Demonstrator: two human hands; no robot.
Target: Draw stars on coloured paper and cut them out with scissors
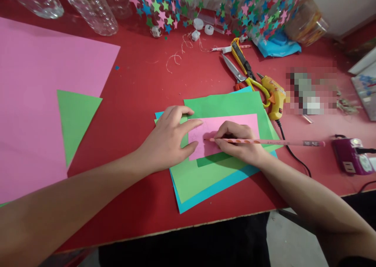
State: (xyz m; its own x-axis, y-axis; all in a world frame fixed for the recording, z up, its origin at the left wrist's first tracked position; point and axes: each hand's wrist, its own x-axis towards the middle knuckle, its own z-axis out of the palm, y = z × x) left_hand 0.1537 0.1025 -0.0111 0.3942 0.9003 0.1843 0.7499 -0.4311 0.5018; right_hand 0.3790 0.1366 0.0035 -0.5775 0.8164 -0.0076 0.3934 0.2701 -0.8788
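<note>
My right hand (239, 141) grips a pink pencil (282, 142), its tip touching a pink sheet of paper (249, 120). Faint pencil lines show on the left part of that sheet. Spread over the sheet's left end, my left hand (173, 139) has its fingers apart and rests on the paper. Beneath the pink piece lie a darker green sheet (223, 102), a light green sheet (190, 184) and a blue sheet (179, 206), stacked at differing angles.
Scissors (235, 69), a yellow-handled cutter (241, 55) and a yellow glue gun (276, 96) lie beyond the stack. A purple power socket (349, 157) sits right. Large pink paper (35, 71) with a green piece (75, 122) lies left. Plastic bottles (94, 12) and star-decorated clear containers (164, 4) are behind.
</note>
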